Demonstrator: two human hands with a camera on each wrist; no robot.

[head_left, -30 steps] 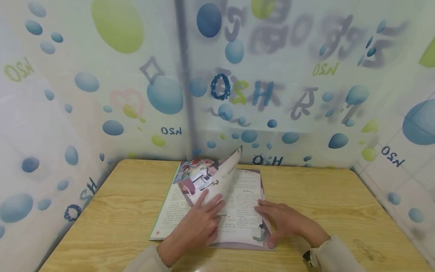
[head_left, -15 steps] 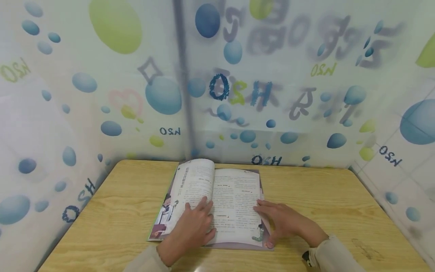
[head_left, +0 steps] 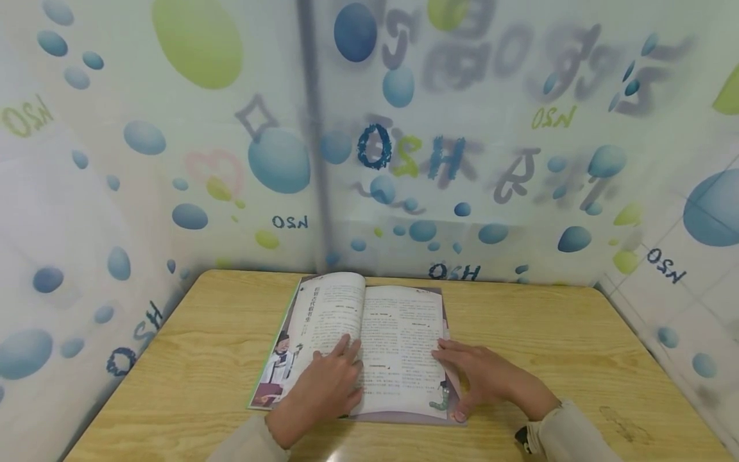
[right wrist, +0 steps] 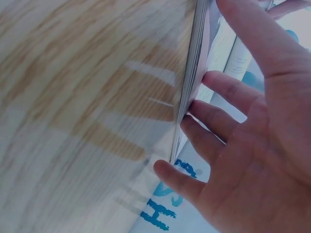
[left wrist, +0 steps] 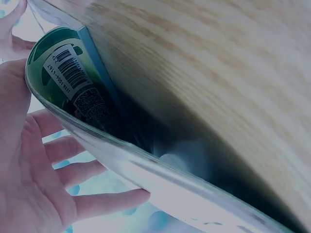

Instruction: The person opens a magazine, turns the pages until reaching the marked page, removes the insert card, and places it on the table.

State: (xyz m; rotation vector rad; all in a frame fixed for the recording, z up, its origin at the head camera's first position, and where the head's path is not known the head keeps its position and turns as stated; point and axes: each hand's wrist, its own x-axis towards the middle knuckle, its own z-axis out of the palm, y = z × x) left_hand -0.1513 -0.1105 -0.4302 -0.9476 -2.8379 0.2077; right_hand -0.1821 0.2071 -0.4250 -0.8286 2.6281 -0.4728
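Note:
An open magazine [head_left: 404,359] lies on the wooden table, its pages filled with small print. A robed cartoon figure decorates its left page [head_left: 281,359], and a green caterpillar-like drawing sits low on the right page. My left hand [head_left: 326,382] rests on the left page near the fold, fingers extended. At the right edge, my right hand [head_left: 482,375] touches the page with its fingertips, thumb at the lower corner. In the left wrist view, a green back cover with a barcode [left wrist: 70,73] shows under the curved pages. The right wrist view shows straight fingers against the page stack [right wrist: 192,63].
The wooden table [head_left: 548,321] extends on both sides of the magazine. A pale curtain [head_left: 231,128] with blue and green drops and mirrored lettering stands behind and beside it. A dark item [head_left: 522,437] shows at the right sleeve cuff.
A lifted page has turned over to the left and now lies down, showing a printed side with the robed figure. My left hand has shifted slightly left; the right hand has stayed put.

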